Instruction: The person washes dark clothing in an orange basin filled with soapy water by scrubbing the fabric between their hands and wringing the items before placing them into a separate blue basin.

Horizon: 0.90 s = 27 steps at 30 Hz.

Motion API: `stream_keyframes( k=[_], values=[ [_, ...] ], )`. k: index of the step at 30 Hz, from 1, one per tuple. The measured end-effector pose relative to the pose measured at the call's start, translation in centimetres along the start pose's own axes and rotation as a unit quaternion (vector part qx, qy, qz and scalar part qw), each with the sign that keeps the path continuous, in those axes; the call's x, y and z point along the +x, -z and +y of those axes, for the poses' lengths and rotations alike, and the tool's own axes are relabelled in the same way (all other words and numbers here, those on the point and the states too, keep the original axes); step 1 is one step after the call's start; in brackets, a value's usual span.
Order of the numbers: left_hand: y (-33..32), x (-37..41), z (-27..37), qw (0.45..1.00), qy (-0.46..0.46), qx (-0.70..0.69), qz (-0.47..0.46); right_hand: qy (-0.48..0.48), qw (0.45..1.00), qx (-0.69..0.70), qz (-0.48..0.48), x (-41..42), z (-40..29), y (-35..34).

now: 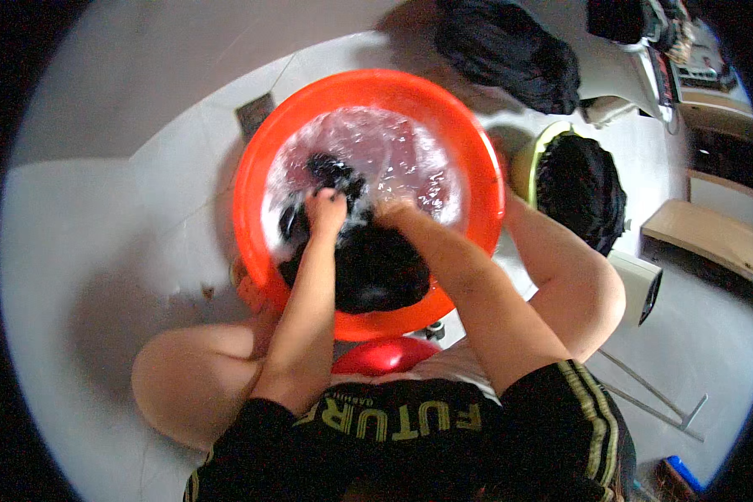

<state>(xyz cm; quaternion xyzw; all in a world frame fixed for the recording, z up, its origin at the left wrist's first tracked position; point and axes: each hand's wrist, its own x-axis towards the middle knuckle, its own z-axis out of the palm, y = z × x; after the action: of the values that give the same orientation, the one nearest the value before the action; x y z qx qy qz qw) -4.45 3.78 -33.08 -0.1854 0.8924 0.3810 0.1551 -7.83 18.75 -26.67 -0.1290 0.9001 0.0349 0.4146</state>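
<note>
A large orange plastic basin (371, 88) stands on the floor between my bent knees, holding splashing, foamy water (401, 147). Wet black cloth (379, 270) bunches against the near side of the basin, partly above the surface. More of it stretches through the water around my left hand (327, 210), whose curled fingers grip the cloth. To its right, my right hand (394, 206) is partly under water beside the cloth. Splashes and blur hide its fingers, so its hold does not show.
On the right sits a yellow-green basin (535, 147) heaped with black cloth (580, 188). A dark bundle (508, 53) lies beyond. Something red and rounded (386, 356) is near my lap. Wooden shelving (703, 235), a white cylindrical container (634, 285) and a metal-rod frame (652, 398) stand farther right.
</note>
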Motion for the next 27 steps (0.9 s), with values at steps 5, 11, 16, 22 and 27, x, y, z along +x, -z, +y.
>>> stream_keyframes(
  k=[5, 11, 16, 22, 27],
  values=[
    [0.7, 1.6, 2.5, 0.983, -0.045, -0.034, 0.176, -0.082, 0.862, 0.381, 0.323, 0.4, 0.8, 2.0],
    [6.2, 0.0, 7.0, 0.635, 0.147, -0.732, -0.198, 0.201, 0.733, 0.596, 0.26, -15.5, -2.9, 9.8],
    [9.0, -4.5, 9.2, 0.522, 0.095, -0.794, -0.295, 0.185, 0.755, 0.523, 0.351, -19.4, -5.6, 7.3],
    [-0.2, -3.5, 2.6, 0.321, 0.179, -0.908, -0.202, -0.009, 0.927, 0.174, 0.333, -14.9, -11.0, 7.5],
    [6.4, -6.3, 11.1, 0.767, 0.128, -0.62, -0.106, -0.116, 0.802, 0.572, 0.124, -1.8, 2.6, 6.9]
  ],
)
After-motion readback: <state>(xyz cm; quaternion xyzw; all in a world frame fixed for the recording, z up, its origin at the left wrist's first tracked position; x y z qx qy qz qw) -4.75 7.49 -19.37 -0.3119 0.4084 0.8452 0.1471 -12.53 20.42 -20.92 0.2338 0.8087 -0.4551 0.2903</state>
